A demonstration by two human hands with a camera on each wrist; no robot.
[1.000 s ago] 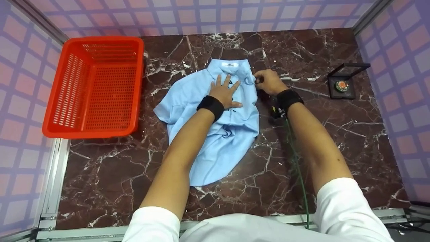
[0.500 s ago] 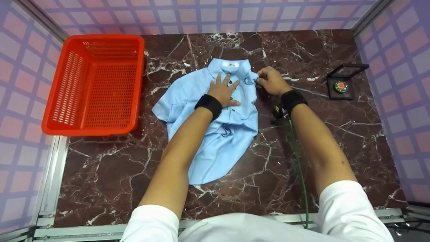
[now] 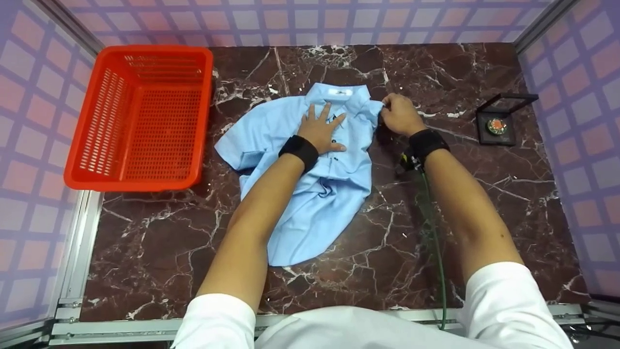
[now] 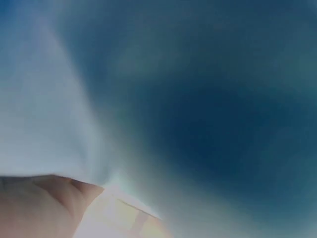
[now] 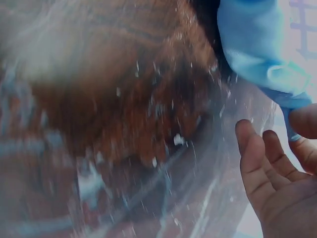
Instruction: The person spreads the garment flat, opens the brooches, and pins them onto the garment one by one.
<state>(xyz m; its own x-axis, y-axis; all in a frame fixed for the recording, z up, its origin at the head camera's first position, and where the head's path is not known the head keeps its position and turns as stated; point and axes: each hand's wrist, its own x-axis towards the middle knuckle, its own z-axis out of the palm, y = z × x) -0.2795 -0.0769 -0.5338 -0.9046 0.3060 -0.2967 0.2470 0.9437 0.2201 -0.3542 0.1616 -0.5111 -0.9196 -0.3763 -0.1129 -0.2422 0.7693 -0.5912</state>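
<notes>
A light blue short-sleeved shirt lies front up, its collar toward the far wall and its lower part rumpled. My left hand rests on its chest with fingers spread, over the button strip. At the shirt's right shoulder my right hand pinches the edge of the sleeve between thumb and forefinger. In the right wrist view the pinched blue cloth shows at the thumb, while the other fingers hold nothing. Blurred blue cloth fills most of the left wrist view.
A red plastic basket stands at the left on the dark marbled table. On the right is a small black case with its lid raised and a round badge inside. A green cable runs from the right wrist to the front edge.
My right hand has drawn the sleeve edge outward to the right, and the bunched cloth at that shoulder is now flatter. My left hand has stayed on the shirt's chest.
</notes>
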